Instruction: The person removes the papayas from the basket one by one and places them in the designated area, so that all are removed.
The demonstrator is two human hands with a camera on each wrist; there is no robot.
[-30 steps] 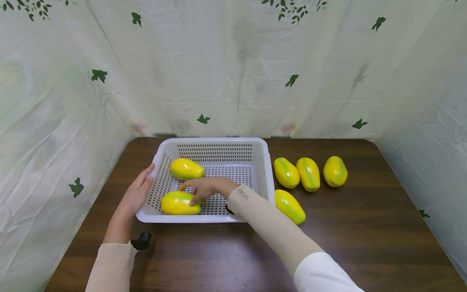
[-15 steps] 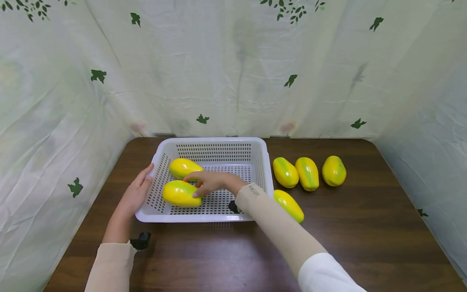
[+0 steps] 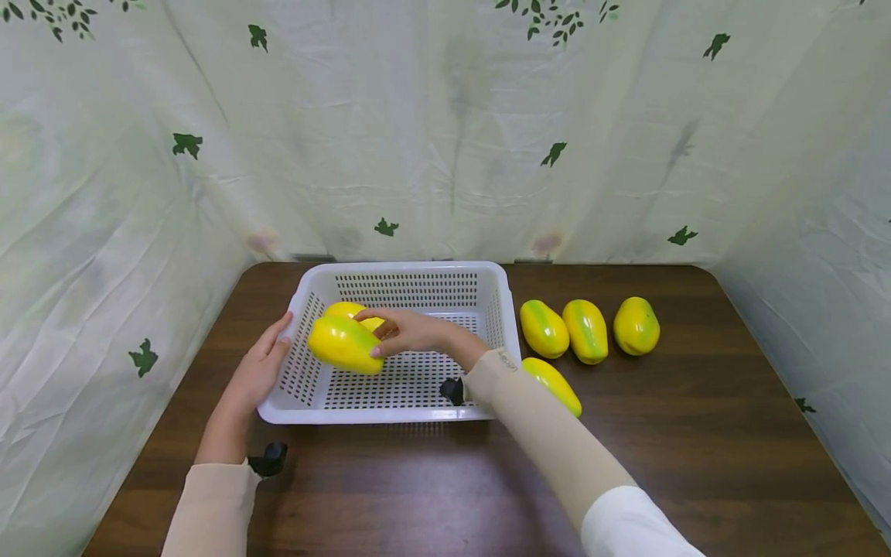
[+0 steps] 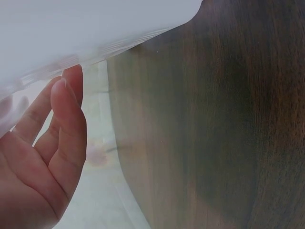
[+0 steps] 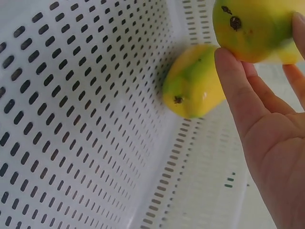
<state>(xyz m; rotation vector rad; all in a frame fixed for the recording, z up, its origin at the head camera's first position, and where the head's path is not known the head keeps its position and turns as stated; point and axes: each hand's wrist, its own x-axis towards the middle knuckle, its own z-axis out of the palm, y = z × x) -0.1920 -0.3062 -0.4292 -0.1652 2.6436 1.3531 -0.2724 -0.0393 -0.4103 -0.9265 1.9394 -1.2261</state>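
White basket [image 3: 390, 418] on a table [image 3: 431, 495], one papaya [image 3: 344, 309] lying inside, a second papaya [image 3: 341, 346] in there, seemingly clear of the floor, pinched by the right hand [image 3: 421, 333], left hand [image 3: 256, 371] touching the basket's left end, fingers extended, four papayas [image 3: 587, 333] outside, right
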